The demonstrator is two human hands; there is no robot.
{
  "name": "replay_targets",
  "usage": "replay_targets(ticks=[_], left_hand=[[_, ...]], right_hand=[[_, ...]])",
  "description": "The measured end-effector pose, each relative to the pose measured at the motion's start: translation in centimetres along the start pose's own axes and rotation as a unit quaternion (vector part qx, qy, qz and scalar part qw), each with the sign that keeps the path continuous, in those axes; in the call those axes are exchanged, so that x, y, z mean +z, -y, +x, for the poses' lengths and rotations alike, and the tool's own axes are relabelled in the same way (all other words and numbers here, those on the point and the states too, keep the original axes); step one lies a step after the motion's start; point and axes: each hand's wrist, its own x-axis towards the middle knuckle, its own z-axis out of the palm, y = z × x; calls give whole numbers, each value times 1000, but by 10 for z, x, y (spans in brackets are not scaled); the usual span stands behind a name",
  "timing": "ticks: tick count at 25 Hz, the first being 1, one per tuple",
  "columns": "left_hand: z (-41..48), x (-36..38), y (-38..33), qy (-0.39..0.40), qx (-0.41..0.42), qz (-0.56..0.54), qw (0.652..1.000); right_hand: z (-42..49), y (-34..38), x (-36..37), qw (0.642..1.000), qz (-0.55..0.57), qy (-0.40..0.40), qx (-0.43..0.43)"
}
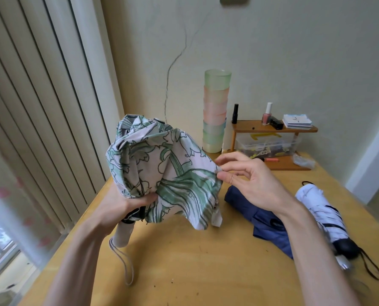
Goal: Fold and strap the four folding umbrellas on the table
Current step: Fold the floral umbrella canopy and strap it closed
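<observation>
A collapsed folding umbrella with a white and green leaf print (162, 171) is held upright above the wooden table (195, 261), its canopy loose and bunched. My left hand (122, 206) grips it around the base of the canopy, just above its pale handle (123, 234) and hanging wrist loop. My right hand (248, 180) pinches the right edge of the canopy between thumb and forefinger. A navy blue umbrella (265, 219) lies on the table under my right forearm. To its right lies a white umbrella with black trim (325, 215).
A tall stack of pastel plastic cups (216, 111) stands at the table's back edge against the wall. Beside it a small wooden shelf (274, 129) carries nail polish bottles and cards, above a clear plastic box (270, 146). Vertical blinds and a window run along the left.
</observation>
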Motion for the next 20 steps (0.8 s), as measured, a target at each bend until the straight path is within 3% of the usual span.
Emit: replay_targets(ticks=[3, 8, 11, 17, 20], left_hand=[[0, -1, -1, -5, 4, 8, 1000], [3, -5, 1, -24, 6, 16, 1000], [3, 1, 3, -16, 8, 17, 1000], [2, 2, 5, -7, 9, 15, 1000], [1, 4, 2, -4, 11, 13, 1000]], right_hand=[[0, 2, 2, 999, -34, 21, 0], [-5, 7, -14, 995, -28, -89, -20], [-7, 9, -15, 992, -26, -116, -27], [-4, 7, -11, 997, -51, -62, -13], [-3, 8, -6, 997, -78, 7, 3]])
